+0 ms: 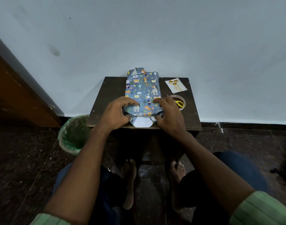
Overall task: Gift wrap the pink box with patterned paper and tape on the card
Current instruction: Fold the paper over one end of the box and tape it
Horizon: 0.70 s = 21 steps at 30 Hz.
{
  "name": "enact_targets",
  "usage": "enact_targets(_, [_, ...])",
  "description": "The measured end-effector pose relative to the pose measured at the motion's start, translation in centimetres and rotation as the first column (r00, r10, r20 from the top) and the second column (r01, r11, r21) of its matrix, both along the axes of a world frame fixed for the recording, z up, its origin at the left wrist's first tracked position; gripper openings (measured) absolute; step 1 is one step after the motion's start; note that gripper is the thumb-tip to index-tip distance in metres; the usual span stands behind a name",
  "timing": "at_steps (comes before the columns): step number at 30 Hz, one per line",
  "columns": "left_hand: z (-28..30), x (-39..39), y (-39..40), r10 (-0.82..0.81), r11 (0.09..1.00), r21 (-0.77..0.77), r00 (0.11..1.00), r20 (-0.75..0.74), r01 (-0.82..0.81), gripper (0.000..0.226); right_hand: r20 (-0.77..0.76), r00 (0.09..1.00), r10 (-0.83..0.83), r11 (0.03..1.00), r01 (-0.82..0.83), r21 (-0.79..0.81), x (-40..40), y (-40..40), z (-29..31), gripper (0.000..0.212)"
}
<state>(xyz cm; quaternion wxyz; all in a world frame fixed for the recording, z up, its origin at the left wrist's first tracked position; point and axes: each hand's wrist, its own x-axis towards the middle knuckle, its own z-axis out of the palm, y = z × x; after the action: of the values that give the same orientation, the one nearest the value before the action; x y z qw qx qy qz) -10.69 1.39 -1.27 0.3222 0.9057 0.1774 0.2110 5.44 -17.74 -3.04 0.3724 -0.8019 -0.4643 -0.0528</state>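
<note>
The box (143,93) lies wrapped in paper (144,109) mid-surface (106,96). Our left hand (118,112) and right hand (167,113) each pinch a near-end side fold. We should crease both tight before raising the bottom flap (141,123).

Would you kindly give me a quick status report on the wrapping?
Left hand and right hand pinch near-end folds. Blue animal-print wrapped box unfinished, white flap open. White card untaped. Nothing obstructing.

The light is dim, cool and even, with the pale wall (155,38) brightest. The floor (25,159) is dark. Edges bend and blur from the wide lens.
</note>
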Motion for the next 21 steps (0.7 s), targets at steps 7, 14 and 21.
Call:
enact_targets(7, [-0.4, 0.9, -0.4, 0.039, 0.984, 0.172, 0.999, -0.005, -0.038, 0.039, -0.006, 1.000, 0.028, 0.999, -0.028, 0.040, 0.8, 1.0, -0.8, 0.034])
enact_targets(14, [-0.2, 1.1, -0.4, 0.043, 0.983, 0.175, 0.999, 0.027, -0.047, 0.018, -0.014, 0.999, 0.049, 0.997, -0.048, 0.061, 1.1, 0.8, -0.8, 0.019])
enact_targets(21, [0.1, 1.2, -0.5, -0.025, 0.984, 0.175, 1.000, -0.011, 0.026, 0.018, -0.054, 0.998, 0.015, 0.996, -0.010, 0.085, 0.5, 0.7, -1.4, 0.020])
